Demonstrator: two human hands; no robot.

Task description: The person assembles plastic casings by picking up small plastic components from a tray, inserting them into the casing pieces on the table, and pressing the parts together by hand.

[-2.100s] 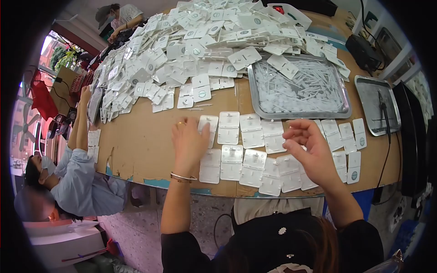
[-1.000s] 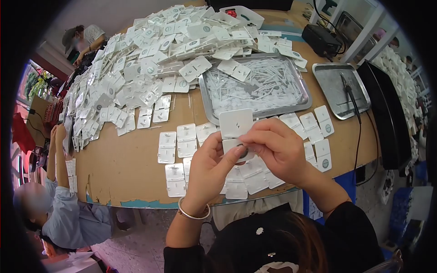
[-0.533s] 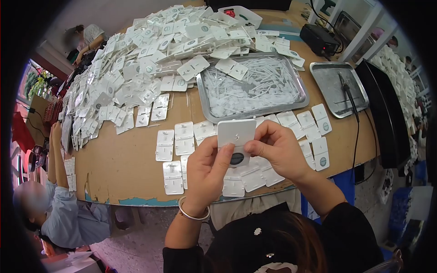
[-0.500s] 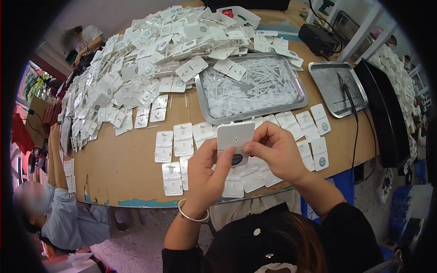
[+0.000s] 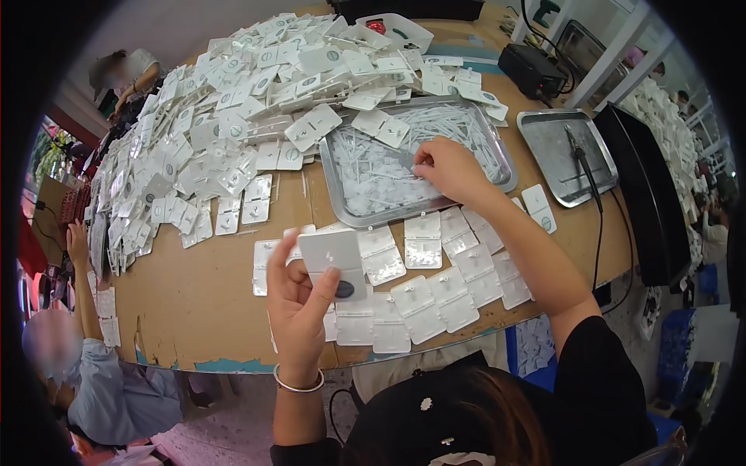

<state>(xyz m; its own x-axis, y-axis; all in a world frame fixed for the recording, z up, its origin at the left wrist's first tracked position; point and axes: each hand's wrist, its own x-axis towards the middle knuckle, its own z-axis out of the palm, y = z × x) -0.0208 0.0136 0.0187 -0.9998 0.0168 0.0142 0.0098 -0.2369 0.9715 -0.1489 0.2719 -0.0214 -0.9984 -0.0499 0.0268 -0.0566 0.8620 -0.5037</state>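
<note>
My left hand (image 5: pixel 297 314) holds a white rectangular plastic panel (image 5: pixel 330 250) upright above the table, thumb on its front. The panel has a small dark mark near its middle and a dark oval at the lower end. My right hand (image 5: pixel 449 167) is over a metal tray (image 5: pixel 332 185) of loose white plastic pieces (image 5: pixel 374 180), some thin and stick-like. Its fingertips are pinched together among them; what they grip is hidden. Below the tray, similar white panels (image 5: pixel 414 309) lie side by side in rows.
A large heap of white panels (image 5: pixel 210 136) covers the back left. To the right are a smaller metal tray (image 5: pixel 559 167) with a corded, pen-like tool (image 5: pixel 581 159), a black box (image 5: pixel 531 70) and a long black bin (image 5: pixel 641 190). A person (image 5: pixel 116 380) sits at the left.
My right hand has left the panel and moved up into the tray of white pieces. My left hand has shifted left, still holding the panel. The view has shifted slightly.
</note>
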